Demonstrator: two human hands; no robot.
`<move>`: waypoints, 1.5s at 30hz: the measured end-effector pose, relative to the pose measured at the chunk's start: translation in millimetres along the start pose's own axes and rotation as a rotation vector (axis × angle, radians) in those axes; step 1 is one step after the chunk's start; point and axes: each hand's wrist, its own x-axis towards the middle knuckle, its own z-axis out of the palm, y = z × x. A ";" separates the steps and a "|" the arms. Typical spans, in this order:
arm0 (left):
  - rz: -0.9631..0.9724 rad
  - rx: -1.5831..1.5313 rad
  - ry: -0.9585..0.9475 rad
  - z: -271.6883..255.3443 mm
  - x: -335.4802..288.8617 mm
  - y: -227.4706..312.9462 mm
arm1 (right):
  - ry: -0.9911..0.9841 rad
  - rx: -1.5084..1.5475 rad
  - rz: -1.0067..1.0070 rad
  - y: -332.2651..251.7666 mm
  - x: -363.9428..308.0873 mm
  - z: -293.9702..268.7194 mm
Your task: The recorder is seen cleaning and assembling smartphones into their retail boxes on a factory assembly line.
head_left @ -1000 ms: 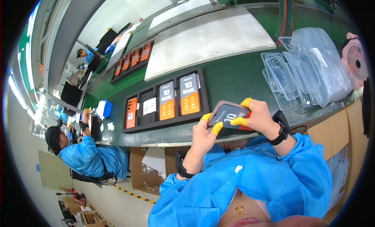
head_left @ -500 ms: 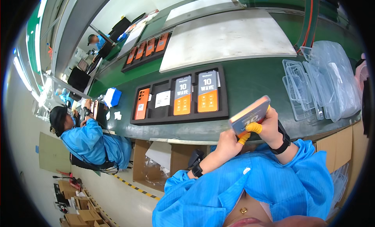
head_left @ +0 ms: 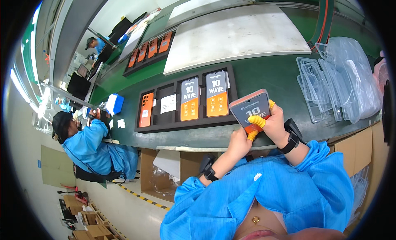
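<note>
A green workbench (head_left: 272, 73) spanned the head view, bearing a black tray (head_left: 169, 124). A phone (head_left: 251, 108) was held over the bench's near edge, right of the tray, its long axis running near to far and leaning left at the far end. The right hand (head_left: 274, 126) gripped its right side; the left hand (head_left: 239, 143), nearer the tray, clasped its near end.

A phone (head_left: 246, 106) with rounded corners and a pinkish-orange edge, its front dark grey above orange with pale lettering. It is held slanted, front facing up, top end tipped leftward, its lower part partly hidden by gripping fingers (head_left: 257, 120).
</note>
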 end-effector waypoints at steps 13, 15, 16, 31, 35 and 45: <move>0.003 0.378 0.216 -218.7 63.8 -180.1 | 0.120 0.261 0.098 -18.2 -5.8 -47.3; 0.003 0.563 0.253 -211.5 77.7 -191.5 | 0.127 0.281 0.129 -15.3 -7.8 -42.0; 0.003 0.599 0.331 -209.6 86.8 -193.7 | 0.102 0.296 0.147 -15.2 -9.1 -38.7; 0.351 -0.646 -0.035 -79.9 -12.2 7.7 | -0.138 0.433 0.135 -25.3 15.7 36.6; 0.212 -0.727 0.319 -132.8 9.3 -37.5 | -0.247 -0.171 -0.032 -30.9 18.8 9.9; -0.517 -0.198 0.451 -271.3 60.6 -210.0 | 0.404 -1.414 -0.364 -23.9 14.7 -126.7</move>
